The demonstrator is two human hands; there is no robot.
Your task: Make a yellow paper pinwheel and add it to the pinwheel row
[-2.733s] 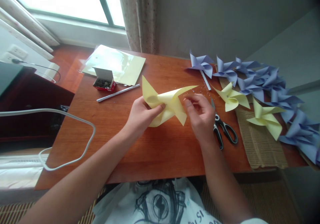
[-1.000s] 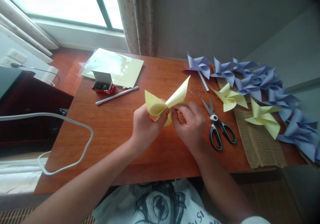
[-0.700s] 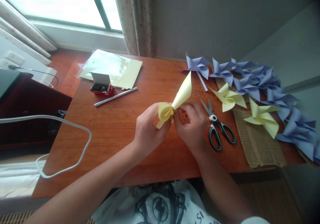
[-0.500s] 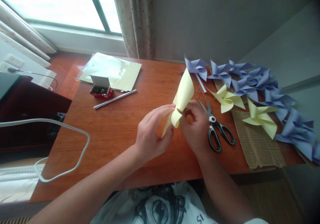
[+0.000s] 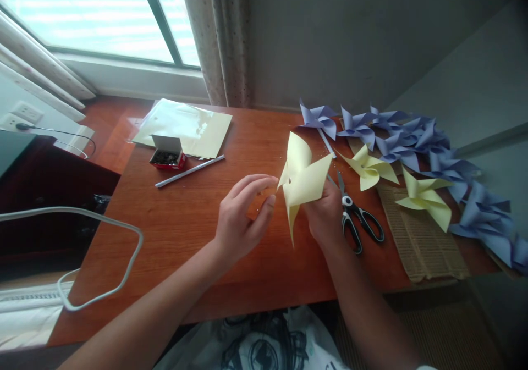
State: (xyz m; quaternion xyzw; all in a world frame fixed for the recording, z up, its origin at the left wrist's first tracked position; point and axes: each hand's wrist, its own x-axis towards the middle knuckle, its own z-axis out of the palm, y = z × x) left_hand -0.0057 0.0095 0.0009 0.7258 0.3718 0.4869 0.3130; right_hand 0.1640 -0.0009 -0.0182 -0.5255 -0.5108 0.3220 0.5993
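A yellow paper pinwheel (image 5: 307, 183) is held up above the table, its curled blades and small centre pin facing left toward me. Behind it, my right hand (image 5: 328, 213) is closed on the pinwheel, most of the fingers hidden by a blade. My left hand (image 5: 243, 210) is just left of the pinwheel, thumb and fingers apart, fingertips close to a blade's tip; whether they touch is unclear. Scissors (image 5: 347, 200) with black and white handles lie beside my right hand, blades pointing away and partly spread.
Two yellow pinwheels (image 5: 368, 167) and several purple pinwheels (image 5: 402, 147) lie at the right, some on corrugated cardboard (image 5: 421, 243). At the left are a small red box (image 5: 168, 158) of dark bits, a paper stick (image 5: 190, 171) and yellow sheets (image 5: 220, 128). A white cable (image 5: 138, 243) loops across the table's left edge.
The yellow pinwheel has turned from edge-on to show its front. My left hand has let go and drawn slightly left, while my right hand keeps hold from behind.
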